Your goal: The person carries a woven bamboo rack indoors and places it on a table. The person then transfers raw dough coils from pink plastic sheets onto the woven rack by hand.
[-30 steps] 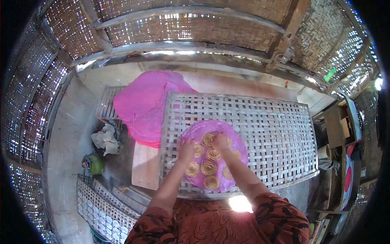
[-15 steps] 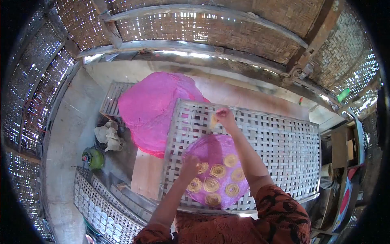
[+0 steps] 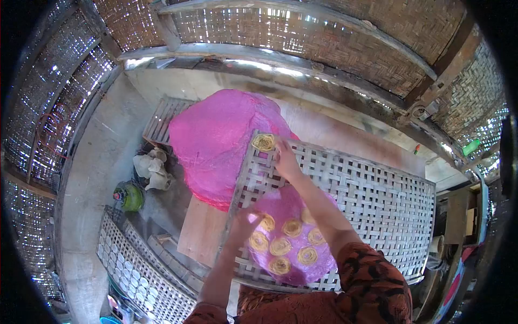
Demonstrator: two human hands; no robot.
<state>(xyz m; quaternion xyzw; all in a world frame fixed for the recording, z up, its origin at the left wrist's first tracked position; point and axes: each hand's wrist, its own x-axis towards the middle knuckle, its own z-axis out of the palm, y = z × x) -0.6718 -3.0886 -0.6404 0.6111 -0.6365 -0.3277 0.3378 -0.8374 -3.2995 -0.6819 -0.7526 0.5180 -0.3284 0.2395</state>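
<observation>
A round nest of thin yellow noodle-like strands (image 3: 264, 142) lies flat at the far left corner of a woven bamboo rack (image 3: 372, 200). Just right of that nest is my right hand (image 3: 286, 161), its fingers extended and close to the nest's edge. Nearer me, a round pink sheet (image 3: 294, 275) on the rack carries several more strand nests (image 3: 280, 246). My left hand (image 3: 243, 224) is at the sheet's left side, slightly blurred, thumb and fingers apart beside the leftmost upper nest (image 3: 266, 222). My right forearm partly covers another nest.
A large mound under pink sheeting (image 3: 226, 140) stands beyond the rack's left end. On the left are a green gas cylinder (image 3: 128, 196), pale cloth-like bundles (image 3: 152, 168) and another woven rack (image 3: 145, 275) holding several round white pieces. Woven bamboo walls (image 3: 302, 38) enclose the space.
The nest that hung from my right hand now lies flat on the rack's far left corner. My right hand has shifted toward that corner. My left hand stays near the sheet's left side.
</observation>
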